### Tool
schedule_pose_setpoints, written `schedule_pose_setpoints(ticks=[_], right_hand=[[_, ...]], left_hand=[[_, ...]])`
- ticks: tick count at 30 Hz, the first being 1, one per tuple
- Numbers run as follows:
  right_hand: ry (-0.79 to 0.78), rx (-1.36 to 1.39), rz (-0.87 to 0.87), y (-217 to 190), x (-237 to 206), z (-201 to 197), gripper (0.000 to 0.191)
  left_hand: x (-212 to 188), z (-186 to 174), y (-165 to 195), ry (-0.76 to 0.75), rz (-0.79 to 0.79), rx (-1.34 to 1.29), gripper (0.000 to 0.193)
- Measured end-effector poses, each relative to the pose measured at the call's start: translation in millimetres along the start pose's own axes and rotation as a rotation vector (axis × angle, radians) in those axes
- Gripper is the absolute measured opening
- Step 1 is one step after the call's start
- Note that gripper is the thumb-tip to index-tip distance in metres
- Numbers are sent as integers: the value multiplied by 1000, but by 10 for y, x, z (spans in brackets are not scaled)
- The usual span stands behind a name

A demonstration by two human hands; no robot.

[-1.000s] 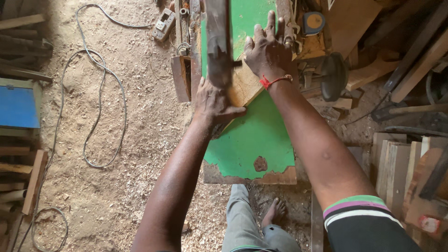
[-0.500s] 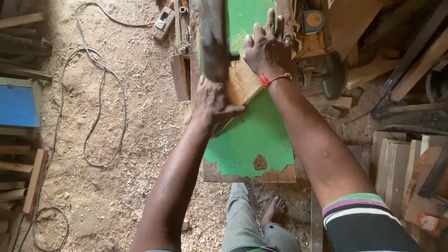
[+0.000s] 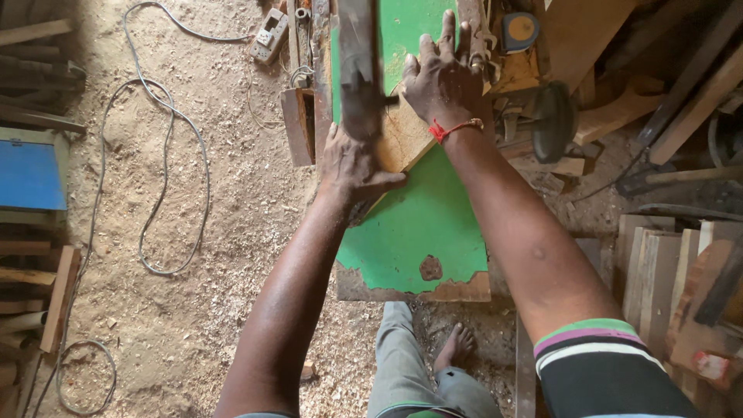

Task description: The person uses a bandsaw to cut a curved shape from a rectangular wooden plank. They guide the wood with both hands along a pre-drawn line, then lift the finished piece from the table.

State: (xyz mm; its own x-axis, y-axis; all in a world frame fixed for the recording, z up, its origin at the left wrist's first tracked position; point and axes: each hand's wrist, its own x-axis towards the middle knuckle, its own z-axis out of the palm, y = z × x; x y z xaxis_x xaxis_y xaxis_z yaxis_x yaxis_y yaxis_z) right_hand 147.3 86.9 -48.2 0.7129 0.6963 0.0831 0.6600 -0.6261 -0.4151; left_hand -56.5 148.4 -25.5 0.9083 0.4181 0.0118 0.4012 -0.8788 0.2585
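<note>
Floor [image 3: 217, 232]: sawdust and shavings spread wide to the left of both arms.

Green table [image 3: 418, 224]: flat painted top with a chipped near edge, lying under both hands and reaching toward the person's legs.

Stacked planks [image 3: 658, 263]: pale boards on edge, well to the right of the right forearm.

Blue box [image 3: 29, 174]: far left of the left hand, beside loose timber; its contents cannot be seen.

Cable [image 3: 166, 193]: long grey loop on the sawdust, left of the left arm, running up to a socket block [image 3: 269, 35] beyond the left hand.

Dark upright bar [image 3: 359, 66]: a blurred machine part just above the left hand, crossing the far edge of the board.

Wooden board [image 3: 398, 139]: a pale piece lying flat on the green table, between the two hands and touched by both; one corner points toward the person.

Right hand [image 3: 445, 81]: flat, fingers spread wide, palm pressed down on the board's far right part; a red thread [image 3: 457, 129] circles the wrist. It grips nothing.

Left hand [image 3: 352, 166]: fingers partly curled against the board's left edge, thumb stretched along the near edge; pressing, not closed around it.

Bare foot [image 3: 457, 344]: below the table's near edge, between the arms.
</note>
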Motion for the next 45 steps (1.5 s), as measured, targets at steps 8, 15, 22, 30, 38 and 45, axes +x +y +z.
schedule_pose_setpoints(ticks=[8, 15, 22, 30, 38, 45], right_hand=[[-9, -9, -1, 21, 14, 21, 51], [-66, -12, 25, -53, -12, -108, 40], [18, -1, -58, -47, -76, -209, 45], [-31, -14, 35, -106, -87, -244, 50], [-178, 16, 17, -21, 101, -301, 56], [566, 576, -143, 492, 225, -74, 55]], left_hand=[[13, -42, 20, -67, -21, -35, 117], [-17, -198, 96, -20, -13, -83, 124], [2, -133, 98, 21, -11, -92, 137], [-6, -116, 77, -67, -63, -158, 129], [116, -12, 84, -142, -93, 77, 144], [33, -83, 136, -87, -119, -74, 141]])
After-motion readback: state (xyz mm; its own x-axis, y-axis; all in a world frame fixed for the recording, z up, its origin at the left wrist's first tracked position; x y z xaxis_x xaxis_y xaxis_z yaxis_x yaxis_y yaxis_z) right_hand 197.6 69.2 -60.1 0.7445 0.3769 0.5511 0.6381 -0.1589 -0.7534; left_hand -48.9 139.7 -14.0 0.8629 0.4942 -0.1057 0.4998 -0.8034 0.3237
